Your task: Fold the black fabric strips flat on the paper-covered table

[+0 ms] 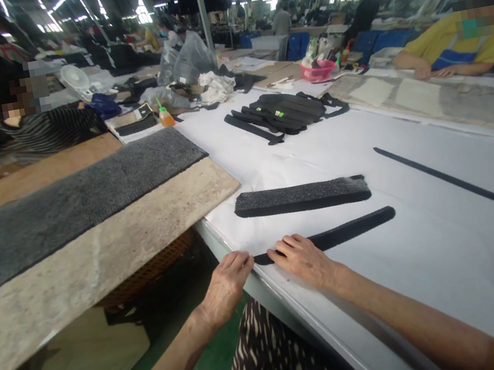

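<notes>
A long black fabric strip (355, 229) lies on the white table (438, 291) close to its front edge. My left hand (230, 280) has its fingers pinched together at the strip's left end, by the table edge. My right hand (302, 259) rests on the strip just right of that end, with curled fingers pressing on it. Just beyond is a stack of black and grey strips (301, 197), lying flat. Farther back sits a pile of black fabric pieces (286, 111) with small green tags.
A board (192, 198) bearing a long grey cloth (87, 200) stands at the left. One thin black strip (459, 180) lies at right. Behind are an orange bottle (166, 117) and pink basket (319, 72). People sit at both sides.
</notes>
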A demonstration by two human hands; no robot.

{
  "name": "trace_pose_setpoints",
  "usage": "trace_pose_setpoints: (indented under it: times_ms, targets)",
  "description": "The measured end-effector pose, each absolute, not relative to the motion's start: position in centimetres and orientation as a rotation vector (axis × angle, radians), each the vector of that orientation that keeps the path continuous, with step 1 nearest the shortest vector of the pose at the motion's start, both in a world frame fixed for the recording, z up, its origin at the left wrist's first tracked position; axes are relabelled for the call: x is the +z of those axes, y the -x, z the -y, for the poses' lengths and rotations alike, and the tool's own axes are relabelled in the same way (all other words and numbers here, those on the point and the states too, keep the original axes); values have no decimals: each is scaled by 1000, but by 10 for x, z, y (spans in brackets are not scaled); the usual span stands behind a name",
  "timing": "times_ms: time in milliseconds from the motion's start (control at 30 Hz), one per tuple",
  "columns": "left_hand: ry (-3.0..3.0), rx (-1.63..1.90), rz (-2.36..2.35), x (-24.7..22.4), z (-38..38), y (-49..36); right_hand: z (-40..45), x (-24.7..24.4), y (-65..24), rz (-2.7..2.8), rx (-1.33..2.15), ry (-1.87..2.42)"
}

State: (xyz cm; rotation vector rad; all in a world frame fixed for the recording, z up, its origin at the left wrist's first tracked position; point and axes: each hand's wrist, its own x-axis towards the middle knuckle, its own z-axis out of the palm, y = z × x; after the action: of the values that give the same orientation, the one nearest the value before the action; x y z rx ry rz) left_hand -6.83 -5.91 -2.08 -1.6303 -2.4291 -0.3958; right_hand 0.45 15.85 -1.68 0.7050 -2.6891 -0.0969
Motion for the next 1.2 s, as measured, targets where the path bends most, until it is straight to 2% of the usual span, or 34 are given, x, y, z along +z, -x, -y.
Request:
trace_pose_setpoints:
  times_ms: [333, 433, 567, 633, 733, 1200]
  targets:
    - [1497, -675, 2496, -27, 60, 64, -175, -19, -17, 2722, -168, -632]
    - [1378, -993, 2531, -27, 58, 63, -169, -18, -14, 2721, -181, -644]
    - [753, -1556, 2550, -24, 59, 63, -149, -16, -3, 2732, -164, -681]
    - [462, -1748, 2626, -22, 60, 64, -140, -15, 3, 2721, -161, -703]
    - [340, -1959, 2817, -22, 57, 65, -133, -15, 7, 2702, -155, -724]
    - [260, -2175, 2773, -40, 57, 69, -152, -22, 11, 2625, -92, -846]
